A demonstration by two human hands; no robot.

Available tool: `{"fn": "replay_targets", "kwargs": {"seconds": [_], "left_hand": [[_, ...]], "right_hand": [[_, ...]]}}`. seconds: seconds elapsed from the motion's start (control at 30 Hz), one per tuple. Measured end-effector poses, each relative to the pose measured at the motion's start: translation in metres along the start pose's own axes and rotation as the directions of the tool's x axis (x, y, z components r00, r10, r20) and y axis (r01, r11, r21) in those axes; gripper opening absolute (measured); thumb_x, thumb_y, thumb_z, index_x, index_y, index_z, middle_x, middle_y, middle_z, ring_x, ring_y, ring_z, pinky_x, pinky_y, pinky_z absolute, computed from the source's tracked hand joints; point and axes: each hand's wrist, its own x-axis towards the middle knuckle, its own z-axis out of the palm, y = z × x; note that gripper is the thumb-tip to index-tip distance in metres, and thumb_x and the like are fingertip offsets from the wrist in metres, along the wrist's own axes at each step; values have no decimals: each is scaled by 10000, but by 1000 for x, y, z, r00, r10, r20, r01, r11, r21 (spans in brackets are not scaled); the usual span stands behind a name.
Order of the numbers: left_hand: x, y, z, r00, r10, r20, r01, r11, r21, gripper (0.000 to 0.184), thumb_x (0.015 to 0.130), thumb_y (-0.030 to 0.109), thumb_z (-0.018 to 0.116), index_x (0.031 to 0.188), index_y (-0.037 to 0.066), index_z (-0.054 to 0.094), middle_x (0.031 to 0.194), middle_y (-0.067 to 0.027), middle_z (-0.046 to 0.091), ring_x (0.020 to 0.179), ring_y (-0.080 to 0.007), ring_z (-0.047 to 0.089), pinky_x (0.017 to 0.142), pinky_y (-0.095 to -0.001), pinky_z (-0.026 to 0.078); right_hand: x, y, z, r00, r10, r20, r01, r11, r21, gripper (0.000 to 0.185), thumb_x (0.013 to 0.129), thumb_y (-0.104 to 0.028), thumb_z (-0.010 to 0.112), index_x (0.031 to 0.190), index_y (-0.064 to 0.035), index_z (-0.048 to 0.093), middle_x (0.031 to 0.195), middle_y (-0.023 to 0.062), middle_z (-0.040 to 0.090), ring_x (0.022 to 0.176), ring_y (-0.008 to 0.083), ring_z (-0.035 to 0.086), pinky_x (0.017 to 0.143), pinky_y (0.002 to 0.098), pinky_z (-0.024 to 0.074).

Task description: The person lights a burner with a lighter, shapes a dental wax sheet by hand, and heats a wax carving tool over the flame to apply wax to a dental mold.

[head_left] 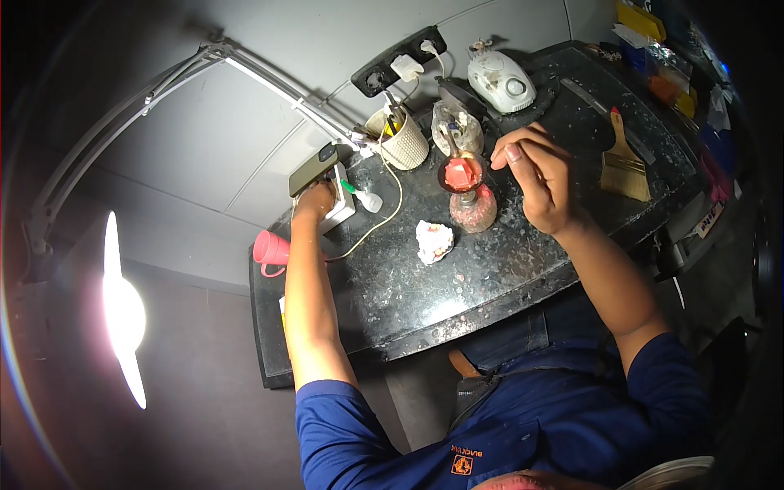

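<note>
My left hand reaches into a white box at the back left, just below a phone; its fingers are hidden. My right hand is raised over the table, loosely curled, with its fingers partly apart and nothing visible in them. Just left of it, a small dish with red material sits above a glass vessel with a reddish, speckled surface. A crumpled white lump with red spots lies to the left of the vessel. Beside the box is a small white bottle with a green part.
On the dark table stand a pink mug, a tool cup, a clear bag and a white device. A brush lies at right. A cable crosses the left side. A lit lamp hangs at far left.
</note>
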Motion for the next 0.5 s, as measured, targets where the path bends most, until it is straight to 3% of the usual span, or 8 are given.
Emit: {"fn": "replay_targets", "kwargs": {"seconds": [0.3,0.37,0.5], "left_hand": [[-8,18,-11,997,-71,-28,73,994,83,413,971,268,410,1041,15,730,1097,-252,691,1027,-421,670,922,-499,512],[-12,23,-14,989,-80,-127,89,994,68,413,971,284,426,1003,20,742,1059,-255,700,1000,-423,678,902,-500,523],[-19,27,-20,983,-33,-179,48,996,80,342,953,283,486,930,32,718,943,-264,699,888,-455,678,815,-536,538]], "right_hand": [[-2,3,2,1000,6,-19,-6,1000,-3,244,954,-66,516,733,3,594,733,102,617,674,254,555,690,353,422],[-2,3,2,999,-13,-32,13,1000,1,242,951,-66,519,731,2,593,734,102,618,675,256,556,691,354,424],[-2,3,1,999,-12,-33,11,1000,-14,241,950,-68,519,733,-3,601,731,106,615,678,262,555,683,362,429]]}}
